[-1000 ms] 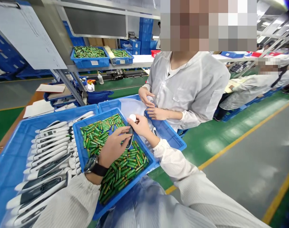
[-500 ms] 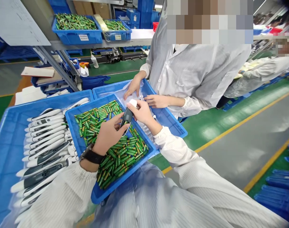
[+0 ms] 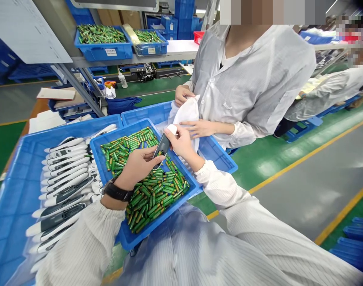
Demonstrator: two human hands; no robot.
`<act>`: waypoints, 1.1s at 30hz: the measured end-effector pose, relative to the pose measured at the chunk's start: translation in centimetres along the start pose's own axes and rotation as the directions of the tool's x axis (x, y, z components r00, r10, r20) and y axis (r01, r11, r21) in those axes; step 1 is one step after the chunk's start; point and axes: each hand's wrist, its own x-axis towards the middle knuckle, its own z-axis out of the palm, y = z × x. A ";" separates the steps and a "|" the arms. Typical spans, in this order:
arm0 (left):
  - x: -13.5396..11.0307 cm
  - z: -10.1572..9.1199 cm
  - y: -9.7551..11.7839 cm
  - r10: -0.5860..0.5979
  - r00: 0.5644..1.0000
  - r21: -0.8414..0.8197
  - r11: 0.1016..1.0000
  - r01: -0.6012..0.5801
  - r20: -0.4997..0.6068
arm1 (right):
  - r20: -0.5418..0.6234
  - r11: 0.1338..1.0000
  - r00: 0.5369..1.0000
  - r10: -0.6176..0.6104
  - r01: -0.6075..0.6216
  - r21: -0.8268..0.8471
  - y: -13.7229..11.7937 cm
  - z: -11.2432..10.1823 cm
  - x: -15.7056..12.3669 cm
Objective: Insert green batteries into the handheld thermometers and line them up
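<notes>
Both my hands hold one white and dark thermometer-like device (image 3: pixel 163 143) above a blue tray (image 3: pixel 124 234) filled with green batteries (image 3: pixel 151 194). My left hand (image 3: pixel 136 166), with a black watch on its wrist, pinches the device's lower end. My right hand (image 3: pixel 181 143) grips its upper end by the round white tip. Left of the batteries, a larger blue tray (image 3: pixel 14 186) holds several rows of similar white devices (image 3: pixel 65 174).
A co-worker in a white coat (image 3: pixel 247 79) stands just beyond the trays, lifting a white bag (image 3: pixel 185 113) over a third blue tray (image 3: pixel 220 157). A shelf behind carries two blue bins of batteries (image 3: pixel 103 39). Green floor with yellow lines lies to the right.
The device in my hands has tilted up a little and stays over the batteries. The co-worker's hands went into the far tray and now lift a white bag from it.
</notes>
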 end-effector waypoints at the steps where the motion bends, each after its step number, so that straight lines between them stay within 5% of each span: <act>1: 0.0 -0.1 0.1 -0.002 1.000 -0.016 1.000 0.002 0.016 | -0.001 1.000 1.000 -0.004 0.004 0.002 -0.1 0.0 0.0; 8: 0.0 0.1 0.9 -0.013 0.996 -0.098 0.995 0.022 0.089 | -0.041 0.997 0.996 -0.076 0.076 -0.002 -0.3 0.0 -0.4; 11: 0.1 0.4 0.9 -0.038 0.999 -0.058 0.998 0.039 0.017 | -0.081 0.997 0.993 -0.081 0.080 -0.008 0.0 -0.2 0.0; 16: 0.0 0.5 0.2 0.063 0.985 0.417 0.909 0.010 -0.161 | -0.306 0.997 0.949 -0.073 0.078 0.005 0.7 -1.9 1.8; 20: -0.2 0.3 -0.8 0.061 0.996 0.762 0.641 -0.086 0.061 | -0.375 0.997 0.927 -0.016 0.043 0.063 1.1 -3.1 2.9; 24: -0.3 0.3 -1.7 0.039 0.979 0.860 0.470 -0.197 0.202 | -0.365 0.997 0.931 -0.010 0.039 0.071 1.2 -3.0 2.9; 29: -0.4 0.2 -2.3 0.046 0.964 0.860 0.442 -0.254 0.262 | -0.325 0.999 0.946 -0.004 0.016 0.034 1.6 -2.4 2.7; 33: -0.3 -0.1 -2.0 0.097 0.966 0.804 0.538 -0.254 0.241 | -0.316 0.999 0.949 -0.024 0.016 -0.028 2.0 -2.4 2.8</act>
